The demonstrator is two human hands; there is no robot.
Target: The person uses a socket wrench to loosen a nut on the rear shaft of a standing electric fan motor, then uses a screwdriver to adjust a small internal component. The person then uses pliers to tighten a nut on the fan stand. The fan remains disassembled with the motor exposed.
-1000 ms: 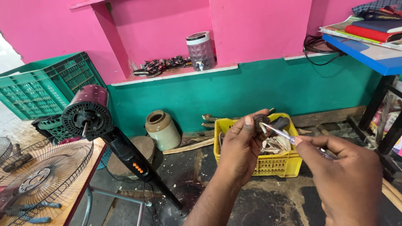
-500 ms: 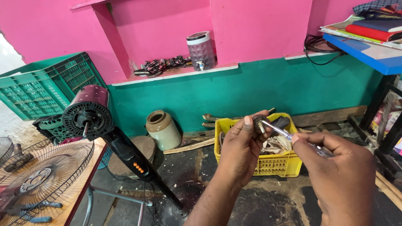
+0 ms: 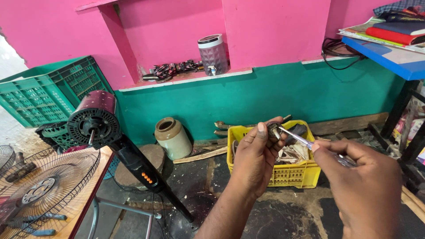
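Left hand [image 3: 254, 157] raised at mid-frame, fingers curled shut around a small dark metal part [image 3: 273, 130] pinched between thumb and fingertips; most of the part is hidden by the fingers, so its exact kind cannot be told. Right hand [image 3: 365, 186] near and to the right, closed around the handle of a screwdriver [image 3: 297, 138]. The screwdriver's long axis runs from the right hand up and leftward, tip touching the part at the left fingertips. The part thus lies up-left of the right hand and sits inside the left hand's grip; the left hand is the nearer. Just beyond both hands, on the floor, a yellow crate [image 3: 290, 175] holds scraps and dark pieces. Left of it stands a stoneware jar [image 3: 171, 137] against the teal wall. Further left, a fan motor [image 3: 94, 121] on a black stand leans over a wooden desk [image 3: 90, 194], where a wire fan guard [image 3: 42, 186] lies. A green crate [image 3: 48, 90] rests far left. On the wall ledge, a grey canister [image 3: 213, 54] beside tangled parts. A blue shelf [image 3: 389, 55] with books at far right.
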